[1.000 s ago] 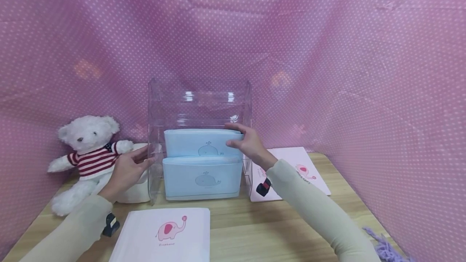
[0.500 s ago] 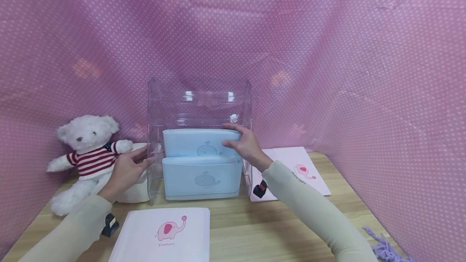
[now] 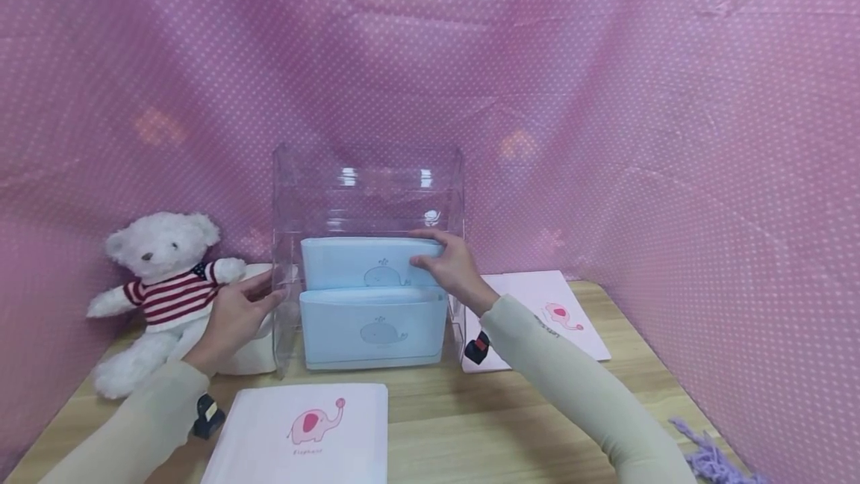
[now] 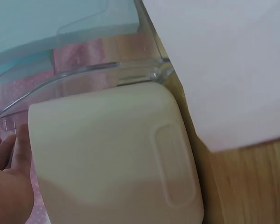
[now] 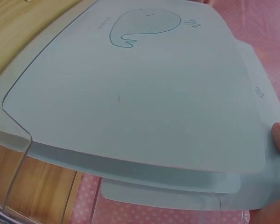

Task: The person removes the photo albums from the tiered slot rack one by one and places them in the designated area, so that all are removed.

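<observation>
Fabric, pink and white-dotted, drapes round a wood-grained worktop. Glassy clear rack stands at its 12 o'clock. At the rack's 9 o'clock sits a fluffy bear in striped knit; at 7, a flat elephant-printed book. Inside stand a smooth blue whale-printed front booklet and matching rear booklet, whose 3 o'clock end the right hand pinches between thumb and fingers. Left hand, fingers extended, thumb apart, touches the rack's 9 o'clock side.

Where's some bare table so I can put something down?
There's bare wood between the front elephant book and right sleeve, before the clear rack. A thinner strip runs along the right curtain, behind the purple yarn. The left is crowded: teddy, cream bin and left hand bunch up beside the rack.
</observation>
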`<action>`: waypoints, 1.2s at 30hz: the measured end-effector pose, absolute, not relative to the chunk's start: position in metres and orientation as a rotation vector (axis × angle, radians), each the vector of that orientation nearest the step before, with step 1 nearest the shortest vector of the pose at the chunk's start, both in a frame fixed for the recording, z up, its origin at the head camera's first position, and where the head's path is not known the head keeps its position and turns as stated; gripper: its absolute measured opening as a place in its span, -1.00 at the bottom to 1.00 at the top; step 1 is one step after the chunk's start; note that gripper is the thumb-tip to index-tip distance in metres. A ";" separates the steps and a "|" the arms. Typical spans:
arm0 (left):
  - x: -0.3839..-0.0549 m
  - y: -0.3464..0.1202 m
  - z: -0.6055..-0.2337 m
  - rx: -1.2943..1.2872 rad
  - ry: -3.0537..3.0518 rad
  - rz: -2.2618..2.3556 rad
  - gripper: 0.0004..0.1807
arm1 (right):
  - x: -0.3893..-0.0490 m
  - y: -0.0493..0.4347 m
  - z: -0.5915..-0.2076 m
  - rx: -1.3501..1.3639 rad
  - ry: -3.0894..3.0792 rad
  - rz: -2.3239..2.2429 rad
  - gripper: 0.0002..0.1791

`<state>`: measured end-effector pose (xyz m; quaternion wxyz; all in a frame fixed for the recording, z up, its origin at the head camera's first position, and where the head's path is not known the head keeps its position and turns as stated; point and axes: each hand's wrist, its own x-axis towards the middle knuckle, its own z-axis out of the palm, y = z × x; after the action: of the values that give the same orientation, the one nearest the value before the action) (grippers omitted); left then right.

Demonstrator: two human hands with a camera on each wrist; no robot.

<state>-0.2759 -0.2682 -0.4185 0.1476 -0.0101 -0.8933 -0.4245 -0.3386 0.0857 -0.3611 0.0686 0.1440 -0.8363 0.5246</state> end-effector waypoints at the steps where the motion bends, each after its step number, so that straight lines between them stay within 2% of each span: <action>1: -0.276 -0.269 -0.418 -0.022 -2.571 -1.244 -0.40 | -0.339 0.085 -0.361 0.422 -2.517 1.583 -0.51; 13: -0.278 -0.271 -0.419 0.119 -2.607 -1.424 -0.34 | -0.338 0.082 -0.358 0.352 -2.496 1.621 -0.56; 36: -0.279 -0.271 -0.420 0.081 -2.575 -1.407 -0.33 | -0.328 0.092 -0.335 0.372 -2.338 1.765 -0.60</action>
<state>-0.2787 -0.2708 -0.4204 0.1029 0.0274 -0.8725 -0.4768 -0.3282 0.0921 -0.3350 0.0941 0.1254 -0.7883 0.5949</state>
